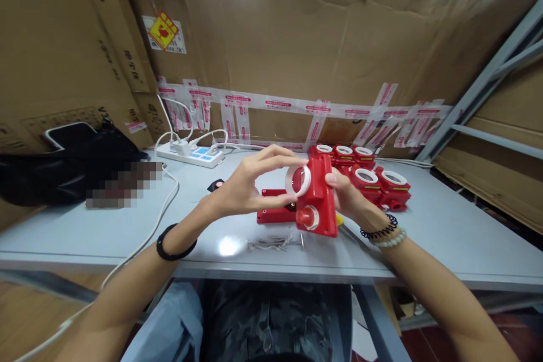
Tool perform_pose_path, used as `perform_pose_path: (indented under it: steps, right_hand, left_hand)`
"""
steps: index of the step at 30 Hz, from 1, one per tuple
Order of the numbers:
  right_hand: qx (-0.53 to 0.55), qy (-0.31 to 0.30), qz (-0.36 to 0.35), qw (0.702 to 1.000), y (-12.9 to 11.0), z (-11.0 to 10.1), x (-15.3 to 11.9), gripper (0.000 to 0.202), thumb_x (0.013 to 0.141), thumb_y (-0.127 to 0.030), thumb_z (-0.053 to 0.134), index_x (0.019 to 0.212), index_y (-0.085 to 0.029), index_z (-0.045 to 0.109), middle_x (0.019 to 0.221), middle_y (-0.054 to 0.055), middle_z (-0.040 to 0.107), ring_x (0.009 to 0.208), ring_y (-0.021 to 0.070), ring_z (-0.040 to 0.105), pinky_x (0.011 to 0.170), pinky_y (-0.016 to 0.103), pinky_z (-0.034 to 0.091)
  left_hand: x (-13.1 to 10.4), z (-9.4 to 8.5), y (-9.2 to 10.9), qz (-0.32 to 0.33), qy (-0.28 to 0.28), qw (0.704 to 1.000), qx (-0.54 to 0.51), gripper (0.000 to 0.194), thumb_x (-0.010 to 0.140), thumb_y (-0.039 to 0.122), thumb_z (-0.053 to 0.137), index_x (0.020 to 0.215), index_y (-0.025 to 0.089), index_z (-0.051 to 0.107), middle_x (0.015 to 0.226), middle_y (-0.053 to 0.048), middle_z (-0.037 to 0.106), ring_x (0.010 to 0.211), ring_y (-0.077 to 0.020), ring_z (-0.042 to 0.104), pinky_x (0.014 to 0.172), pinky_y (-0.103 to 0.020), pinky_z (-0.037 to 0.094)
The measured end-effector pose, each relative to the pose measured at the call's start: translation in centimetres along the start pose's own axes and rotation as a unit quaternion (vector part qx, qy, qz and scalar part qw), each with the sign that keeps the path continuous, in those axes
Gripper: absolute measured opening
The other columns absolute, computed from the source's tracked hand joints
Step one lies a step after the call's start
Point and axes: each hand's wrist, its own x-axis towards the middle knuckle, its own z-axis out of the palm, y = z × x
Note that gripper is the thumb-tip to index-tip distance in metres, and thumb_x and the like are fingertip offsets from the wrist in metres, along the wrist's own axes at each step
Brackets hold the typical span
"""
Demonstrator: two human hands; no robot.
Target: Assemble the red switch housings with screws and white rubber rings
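Above the table, my right hand [348, 197] grips a red plastic housing [323, 189] by its right side, thumb on the edge. The housing is tilted and bears a red dome [305, 217] with a white collar near its lower end. A white ring [306, 181] stands out at its upper left; my left hand [248, 182] pinches it between thumb and fingers. Whether the ring is fixed to the housing I cannot tell. Behind and below lies another red part [271, 217], partly hidden. Several loose screws [278, 244] lie on the table in front.
Several red housings with white rings [365, 176] stand at the back right. A white power strip [190, 154] with plugs and cables sits at the back left, beside a black bag [80, 161] with a phone on it. Cardboard [271, 39] walls the back; a metal frame [475, 96] rises right.
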Motion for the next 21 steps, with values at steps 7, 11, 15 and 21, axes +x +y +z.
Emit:
perform_pose_path:
  steps: [7, 11, 15, 21]
  right_hand:
    - [0.016, -0.007, 0.037, 0.999, 0.26, -0.17, -0.07, 0.041, 0.073, -0.047, 0.063, 0.1, -0.016, 0.062, 0.079, 0.005, 0.073, 0.067, 0.019, 0.069, 0.063, 0.031, 0.056]
    - [0.012, 0.009, 0.041, 0.999, 0.06, 0.14, -0.16, 0.044, 0.072, -0.047, 0.064, 0.103, -0.016, 0.062, 0.084, 0.007, 0.073, 0.075, 0.0218, 0.069, 0.071, 0.036, 0.056]
    - [0.005, 0.007, 0.036, 0.999, -0.21, 0.35, -0.13, 0.04, 0.069, -0.046, 0.067, 0.096, -0.017, 0.062, 0.078, 0.004, 0.071, 0.068, 0.0186, 0.068, 0.065, 0.031, 0.056]
    - [-0.057, 0.011, -0.017, 0.998, -0.32, 0.28, -0.27, 0.047, 0.064, -0.043, 0.075, 0.098, -0.019, 0.056, 0.084, 0.002, 0.067, 0.073, 0.0162, 0.065, 0.065, 0.028, 0.054]
  left_hand:
    - [-0.55, -0.32, -0.56, 0.059, -0.038, 0.997, 0.039, 0.048, 0.081, 0.01, 0.061, 0.126, 0.025, 0.054, 0.122, -0.01, 0.058, 0.113, -0.02, 0.056, 0.095, -0.037, 0.049]
    - [-0.51, -0.3, -0.61, 0.057, -0.03, 0.997, 0.031, 0.046, 0.081, 0.013, 0.063, 0.125, 0.025, 0.054, 0.121, -0.01, 0.058, 0.112, -0.0207, 0.057, 0.094, -0.037, 0.05]
    - [-0.34, -0.26, -0.46, 0.054, -0.019, 0.998, 0.022, 0.047, 0.079, 0.018, 0.067, 0.124, 0.023, 0.055, 0.116, -0.011, 0.06, 0.109, -0.0205, 0.057, 0.092, -0.037, 0.05]
    - [-0.24, 0.05, -0.3, 0.033, 0.017, 0.999, 0.033, 0.049, 0.074, 0.025, 0.071, 0.12, 0.019, 0.056, 0.105, -0.01, 0.061, 0.095, -0.0179, 0.058, 0.082, -0.034, 0.053]
